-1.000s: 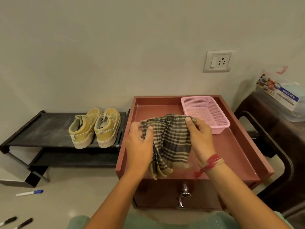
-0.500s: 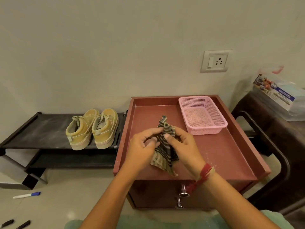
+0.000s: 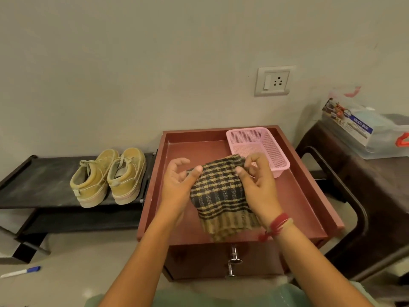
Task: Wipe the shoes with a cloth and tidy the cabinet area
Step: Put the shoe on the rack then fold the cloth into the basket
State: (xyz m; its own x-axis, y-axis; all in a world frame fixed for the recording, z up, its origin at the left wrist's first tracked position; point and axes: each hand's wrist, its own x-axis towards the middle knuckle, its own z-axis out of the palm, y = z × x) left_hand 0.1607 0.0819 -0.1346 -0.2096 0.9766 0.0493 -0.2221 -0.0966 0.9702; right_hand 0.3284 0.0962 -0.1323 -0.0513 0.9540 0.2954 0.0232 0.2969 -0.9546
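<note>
A brown-and-black checked cloth (image 3: 219, 196) hangs folded between my hands above the reddish cabinet top (image 3: 305, 207). My left hand (image 3: 179, 187) pinches its upper left corner between thumb and fingers. My right hand (image 3: 257, 185) pinches the upper right corner, a red thread on its wrist. A pair of tan sneakers (image 3: 108, 176) stands side by side on the low black shoe rack (image 3: 37, 180) to the left of the cabinet, heels toward me.
A pink mesh basket (image 3: 257, 147) sits in the cabinet top's back right corner. Two metal drawer knobs (image 3: 233, 260) face me below. A dark table (image 3: 363, 185) with a clear plastic box (image 3: 363, 129) stands at right. A blue-capped marker (image 3: 21, 272) lies on the floor.
The cloth went from spread wide, to bunched between both hands, to now folded smaller and held flat by its two top corners.
</note>
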